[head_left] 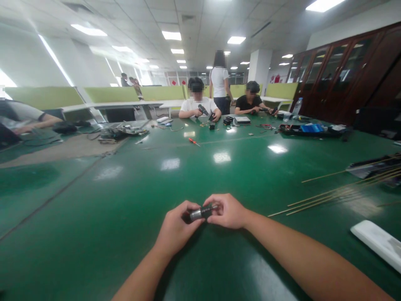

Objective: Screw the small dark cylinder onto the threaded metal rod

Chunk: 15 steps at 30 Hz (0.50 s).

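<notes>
Between my hands is a small cylindrical part (198, 214), bright silver at its left end and black towards the right; its exact kind is unclear. My left hand (179, 226) grips the silver end between thumb and fingers. My right hand (229, 211) pinches the black end, where a thin metallic piece shows by the fingertips. Both hands are just above or resting on the green tabletop (150, 179); contact with it cannot be made out. The fingers partly cover the part's two ends.
Thin sticks (332, 194) lie to the right, near a white flat object (377, 242). Farther off are a red screwdriver (193, 141), a black tray with blue material (310, 128) and a bottle (297, 107). Two people (196, 104) work across the table.
</notes>
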Each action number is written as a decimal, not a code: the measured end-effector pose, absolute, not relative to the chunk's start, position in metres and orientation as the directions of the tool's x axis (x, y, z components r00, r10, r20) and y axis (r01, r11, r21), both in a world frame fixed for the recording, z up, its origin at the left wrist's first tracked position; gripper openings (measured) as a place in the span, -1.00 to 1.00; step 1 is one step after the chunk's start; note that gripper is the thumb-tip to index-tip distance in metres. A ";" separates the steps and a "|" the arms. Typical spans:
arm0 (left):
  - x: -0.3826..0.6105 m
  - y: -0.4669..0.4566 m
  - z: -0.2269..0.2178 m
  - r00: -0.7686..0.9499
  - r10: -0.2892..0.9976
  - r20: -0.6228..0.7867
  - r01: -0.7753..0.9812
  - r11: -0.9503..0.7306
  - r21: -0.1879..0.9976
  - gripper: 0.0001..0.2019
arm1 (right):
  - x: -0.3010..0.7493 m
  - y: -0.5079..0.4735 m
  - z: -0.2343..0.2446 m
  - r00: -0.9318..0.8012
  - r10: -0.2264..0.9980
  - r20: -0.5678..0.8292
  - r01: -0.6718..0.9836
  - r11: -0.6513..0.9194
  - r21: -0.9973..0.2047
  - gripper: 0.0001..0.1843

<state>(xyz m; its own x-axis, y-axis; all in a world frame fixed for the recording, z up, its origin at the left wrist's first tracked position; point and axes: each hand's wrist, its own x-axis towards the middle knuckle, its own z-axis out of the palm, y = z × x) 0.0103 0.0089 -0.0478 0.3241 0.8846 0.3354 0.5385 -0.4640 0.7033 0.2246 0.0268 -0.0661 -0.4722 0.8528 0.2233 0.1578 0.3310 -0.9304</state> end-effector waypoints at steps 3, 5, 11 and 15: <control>0.010 0.008 -0.048 0.321 0.883 0.343 0.542 -0.469 0.698 -0.84 | 0.224 0.026 -0.066 -0.474 0.854 0.216 0.150 0.320 -0.935 -0.63; 0.011 0.007 -0.048 0.320 0.882 0.346 0.539 -0.469 0.699 -0.84 | 0.224 0.026 -0.066 -0.477 0.851 0.220 0.135 0.319 -0.938 -0.65; 0.012 0.005 -0.046 0.338 0.864 0.373 0.545 -0.503 0.671 -0.85 | 0.223 0.024 -0.065 -0.491 0.833 0.255 0.177 0.382 -0.907 -0.70; 0.013 0.003 -0.044 0.331 0.862 0.384 0.538 -0.507 0.673 -0.87 | 0.223 0.020 -0.062 -0.501 0.826 0.256 0.243 0.418 -0.875 -0.68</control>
<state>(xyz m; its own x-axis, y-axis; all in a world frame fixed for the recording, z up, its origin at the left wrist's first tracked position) 0.0127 0.0032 -0.0445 0.3313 0.8619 0.3840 0.5384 -0.5069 0.6732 0.2232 0.0205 -0.0621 -0.5015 0.8265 0.2558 0.2426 0.4181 -0.8754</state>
